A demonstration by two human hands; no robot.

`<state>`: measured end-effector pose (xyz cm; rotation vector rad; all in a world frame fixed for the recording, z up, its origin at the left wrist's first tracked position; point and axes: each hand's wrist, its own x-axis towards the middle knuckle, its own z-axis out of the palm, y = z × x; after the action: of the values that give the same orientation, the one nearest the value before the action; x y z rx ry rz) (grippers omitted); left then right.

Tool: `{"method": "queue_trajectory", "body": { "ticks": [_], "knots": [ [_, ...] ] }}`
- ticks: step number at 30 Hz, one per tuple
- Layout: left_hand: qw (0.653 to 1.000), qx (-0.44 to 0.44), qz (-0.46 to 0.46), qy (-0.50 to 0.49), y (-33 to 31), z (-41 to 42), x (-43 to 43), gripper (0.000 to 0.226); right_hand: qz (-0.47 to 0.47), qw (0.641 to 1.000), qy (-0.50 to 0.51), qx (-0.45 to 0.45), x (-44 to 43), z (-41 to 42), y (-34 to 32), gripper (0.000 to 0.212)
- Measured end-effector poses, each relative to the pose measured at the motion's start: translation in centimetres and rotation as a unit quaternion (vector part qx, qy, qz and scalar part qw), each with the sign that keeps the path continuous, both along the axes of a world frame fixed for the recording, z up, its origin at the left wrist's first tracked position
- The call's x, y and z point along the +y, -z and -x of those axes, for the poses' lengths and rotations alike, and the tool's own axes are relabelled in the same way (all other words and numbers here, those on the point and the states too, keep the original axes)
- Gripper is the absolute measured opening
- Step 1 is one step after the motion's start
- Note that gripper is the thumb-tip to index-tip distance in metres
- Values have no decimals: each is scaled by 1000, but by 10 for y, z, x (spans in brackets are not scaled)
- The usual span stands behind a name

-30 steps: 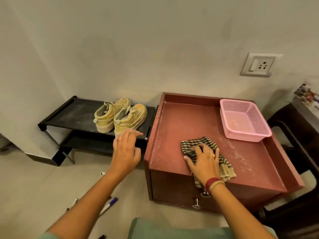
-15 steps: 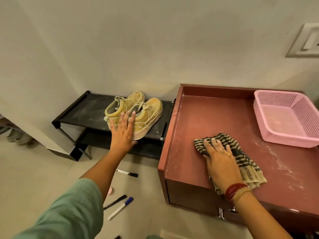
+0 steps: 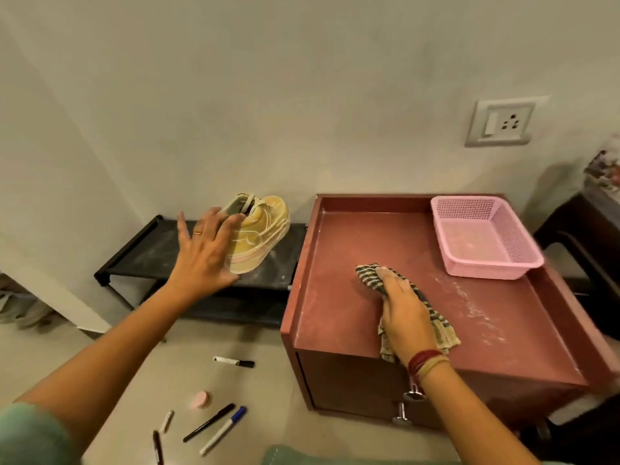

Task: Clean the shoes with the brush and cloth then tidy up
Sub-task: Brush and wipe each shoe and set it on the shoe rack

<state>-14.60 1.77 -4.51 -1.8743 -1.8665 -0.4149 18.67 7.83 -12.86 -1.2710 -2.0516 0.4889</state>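
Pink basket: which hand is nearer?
Right. The right hand is on the checked cloth on the same cabinet top, in front and left of the pink basket. The left hand is at the shoes, past the cabinet's left edge.
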Motion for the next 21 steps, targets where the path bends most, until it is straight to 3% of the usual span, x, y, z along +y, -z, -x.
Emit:
{"method": "queue_trajectory", "body": {
  "ticks": [5,13,17,21],
  "knots": [
    [999,-33,11,36,-64,-84,-32,99,-20,988,51,142,-16,-31,-39,48],
    [990,-99,95,42,-22,-193,-52,105,-62,941,138,302,-36,-70,-74,38],
    [976,-192,81,64,2,-202,-49,110,-100,951,61,285,-37,-68,-87,35],
    [945,-304,41,114,16,-201,-45,117,-158,971,-23,176,-40,-56,-89,48]
  ]
}}
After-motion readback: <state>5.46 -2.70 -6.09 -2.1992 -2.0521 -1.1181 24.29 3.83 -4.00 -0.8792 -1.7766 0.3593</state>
